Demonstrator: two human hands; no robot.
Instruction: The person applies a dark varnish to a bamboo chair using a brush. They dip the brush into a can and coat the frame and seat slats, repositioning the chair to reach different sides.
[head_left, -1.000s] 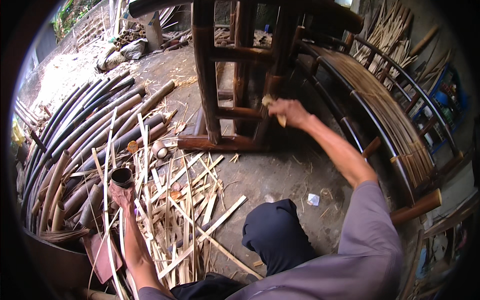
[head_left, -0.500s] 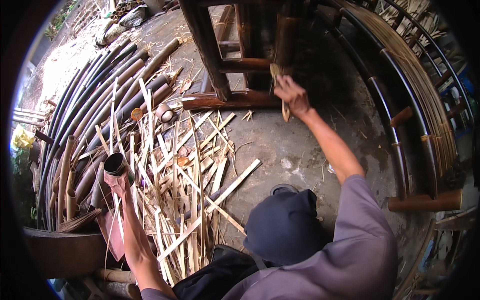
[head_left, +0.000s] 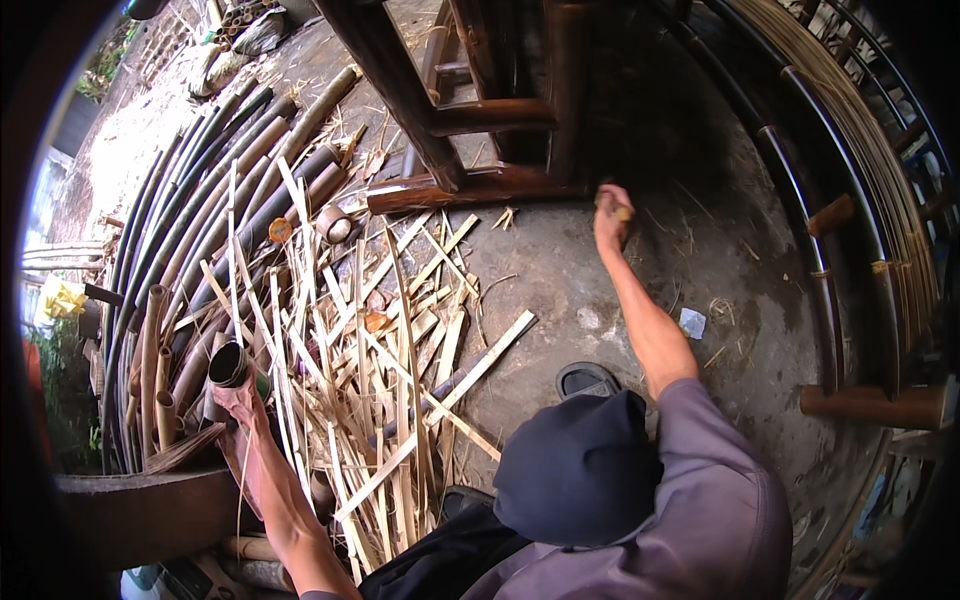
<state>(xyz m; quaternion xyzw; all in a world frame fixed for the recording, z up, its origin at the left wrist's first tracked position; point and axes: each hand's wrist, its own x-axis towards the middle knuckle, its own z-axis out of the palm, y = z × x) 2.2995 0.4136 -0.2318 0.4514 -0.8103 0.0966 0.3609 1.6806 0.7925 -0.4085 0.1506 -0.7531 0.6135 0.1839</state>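
Note:
My left hand point(head_left: 238, 400) is closed around an open cylindrical container point(head_left: 229, 365) with a dark inside, held upright above the bamboo strips. Out ahead, my right hand point(head_left: 613, 212) is curled round a brush point(head_left: 625, 214); only a bit of its handle shows, and the bristles are hidden. That hand is beside the right end of the glossy brown bottom pole point(head_left: 480, 190) of a bamboo furniture frame point(head_left: 497, 117). Whether the brush touches the pole, I cannot tell.
Split pale bamboo strips point(head_left: 405, 400) lie heaped between my arms. Dark bamboo poles point(head_left: 215, 230) are piled at the left. Along the right stands a long bamboo piece with a thick foot point(head_left: 870, 407). A small pale scrap point(head_left: 691, 322) lies on the concrete floor.
My right hand, with the brush, has moved right and a little nearer, from the frame's upright to past the end of its bottom pole. My left hand still holds the container.

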